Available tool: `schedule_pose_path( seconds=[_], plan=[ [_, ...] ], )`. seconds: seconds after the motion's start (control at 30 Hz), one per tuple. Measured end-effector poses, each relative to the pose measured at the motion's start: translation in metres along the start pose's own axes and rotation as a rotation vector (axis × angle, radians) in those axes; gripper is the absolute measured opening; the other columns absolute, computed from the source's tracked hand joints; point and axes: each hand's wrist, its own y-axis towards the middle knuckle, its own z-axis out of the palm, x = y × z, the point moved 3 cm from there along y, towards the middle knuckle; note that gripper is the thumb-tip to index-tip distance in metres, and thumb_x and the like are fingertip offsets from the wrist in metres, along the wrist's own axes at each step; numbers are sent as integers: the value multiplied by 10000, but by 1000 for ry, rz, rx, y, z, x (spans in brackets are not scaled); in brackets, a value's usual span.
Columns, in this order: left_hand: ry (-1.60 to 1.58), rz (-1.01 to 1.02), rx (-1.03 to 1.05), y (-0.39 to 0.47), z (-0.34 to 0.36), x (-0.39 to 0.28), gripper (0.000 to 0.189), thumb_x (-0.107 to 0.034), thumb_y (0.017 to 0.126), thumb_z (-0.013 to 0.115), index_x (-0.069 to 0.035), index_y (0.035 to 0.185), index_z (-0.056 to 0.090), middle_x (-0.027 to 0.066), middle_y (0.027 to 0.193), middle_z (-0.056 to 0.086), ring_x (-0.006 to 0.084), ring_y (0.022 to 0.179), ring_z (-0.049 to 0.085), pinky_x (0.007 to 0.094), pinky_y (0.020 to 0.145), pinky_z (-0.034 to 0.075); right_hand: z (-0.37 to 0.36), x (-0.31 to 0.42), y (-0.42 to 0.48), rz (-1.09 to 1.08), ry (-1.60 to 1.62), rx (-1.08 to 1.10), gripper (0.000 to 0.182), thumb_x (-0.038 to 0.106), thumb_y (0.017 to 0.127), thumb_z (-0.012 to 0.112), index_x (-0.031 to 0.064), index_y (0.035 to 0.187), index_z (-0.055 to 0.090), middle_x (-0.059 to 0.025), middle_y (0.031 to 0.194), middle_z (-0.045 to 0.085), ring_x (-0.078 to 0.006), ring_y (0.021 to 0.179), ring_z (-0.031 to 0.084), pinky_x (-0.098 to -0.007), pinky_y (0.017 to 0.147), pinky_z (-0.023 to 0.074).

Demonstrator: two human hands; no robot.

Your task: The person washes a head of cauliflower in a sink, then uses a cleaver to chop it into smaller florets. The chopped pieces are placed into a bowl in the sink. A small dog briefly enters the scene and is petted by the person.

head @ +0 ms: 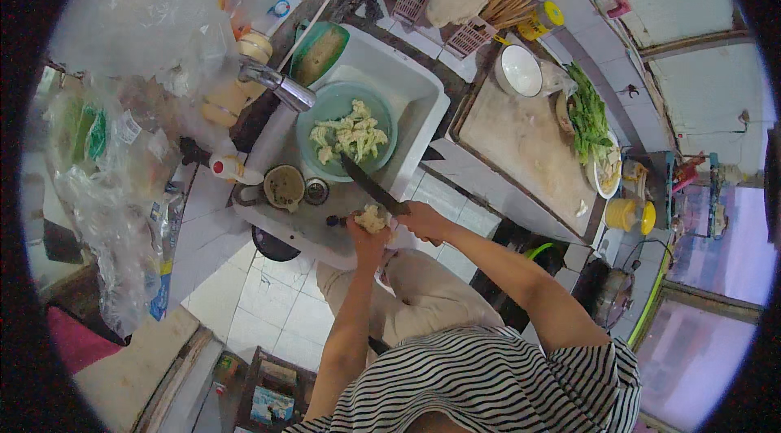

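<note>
My left hand (369,237) holds a piece of cauliflower (371,219) over the near edge of the white sink (427,97). Close beside it on the right, my right hand (424,222) grips a kitchen knife (372,187) by its handle, the dark blade pointing away and to the left. The blade's tip reaches over the rim of a pale green plastic basin (390,109), which stands in the sink. Cut cauliflower florets (357,134) lie in the basin. The chrome faucet (287,90) reaches over the basin's left side.
A small pot (284,187) sits beside the sink strainer (316,190). Behind the basin is a green container (320,54). On the right, a cutting board (518,140) bears a white bowl (518,70), with leafy greens (589,109) along its far side. Plastic bags (146,18) hang at the left.
</note>
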Motion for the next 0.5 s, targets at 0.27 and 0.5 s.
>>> schedule_pose_path(
  seconds=[0.27,0.5],
  plan=[
    [-326,-297,-154,11,-8,-27,682,-167,721,651,-77,1287,281,98,1168,443,215,996,510,332,802,468,-92,-24,-31,-383,-304,-681,295,285,817,606,24,925,521,-186,670,565,-313,605,571,-401,577,447],
    [-815,-475,201,8,7,-85,604,-118,793,553,-185,1336,296,53,1196,484,200,1058,529,347,829,476,-217,-89,-30,-27,-722,-1089,448,449,797,637,40,917,500,-183,785,614,-392,734,592,-459,626,453]
  ],
)
